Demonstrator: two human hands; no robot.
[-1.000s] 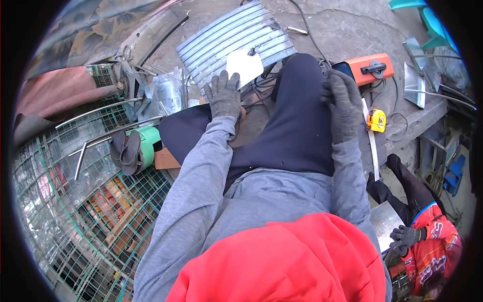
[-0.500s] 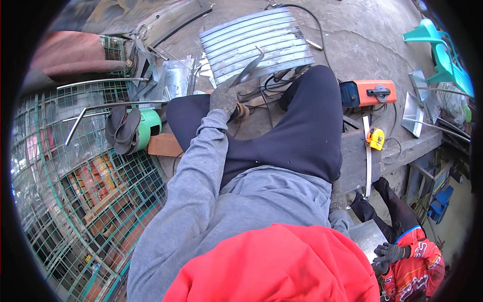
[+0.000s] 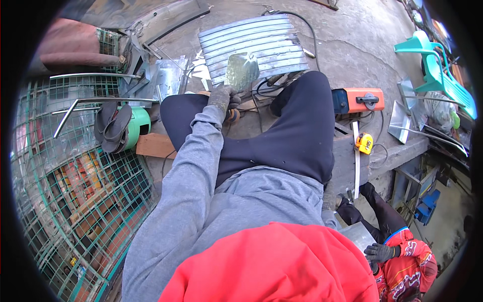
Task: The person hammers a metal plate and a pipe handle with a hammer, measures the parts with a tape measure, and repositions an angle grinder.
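Note:
My left hand (image 3: 221,99), in a dark grey glove, is closed on the lower end of a shiny greenish curved plate (image 3: 242,72). The plate stands up from the fist with its broad face showing, above my left knee and in front of a ribbed metal sheet (image 3: 254,43). I cannot make out what kind of plate it is. My gloved right hand (image 3: 329,197) is low at my right side, beside the wooden beam (image 3: 347,163). Its fingers are mostly hidden, and so is anything they might hold.
An orange welding machine (image 3: 358,100) stands right of my knee. A yellow tape measure (image 3: 364,143) lies by a pale strip on the beam. Left are green wire mesh (image 3: 95,211) and sandals (image 3: 113,126). Lower right, a person in red (image 3: 405,264) holds sheet metal (image 3: 357,235).
The plate in my left hand has turned from nearly edge-on to showing its broad face. The view has shifted a little, so the surroundings sit further left.

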